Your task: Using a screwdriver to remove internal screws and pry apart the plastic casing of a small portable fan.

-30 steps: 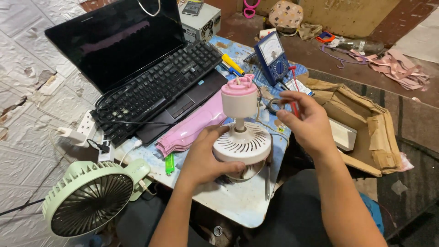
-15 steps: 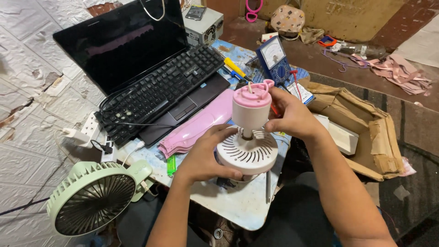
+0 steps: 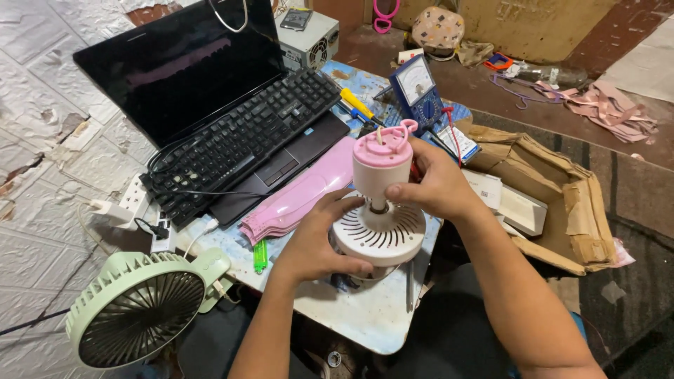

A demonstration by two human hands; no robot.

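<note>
Hands hold a pink-and-white fan: left hand grips its base, right hand its top, beside a torn cardboard box.

Centre of the frame: small fan with a white slotted base and white body topped by a pink cap. Left of it: pink ribbed fan blade. Lower left: pale green fan with a dark grille. Upper left: black laptop with black keys. Upper centre: blue meter with a white dial, beside a yellow-handled screwdriver. Right: brown cardboard box. Surface: worn white with blue patches.
</note>
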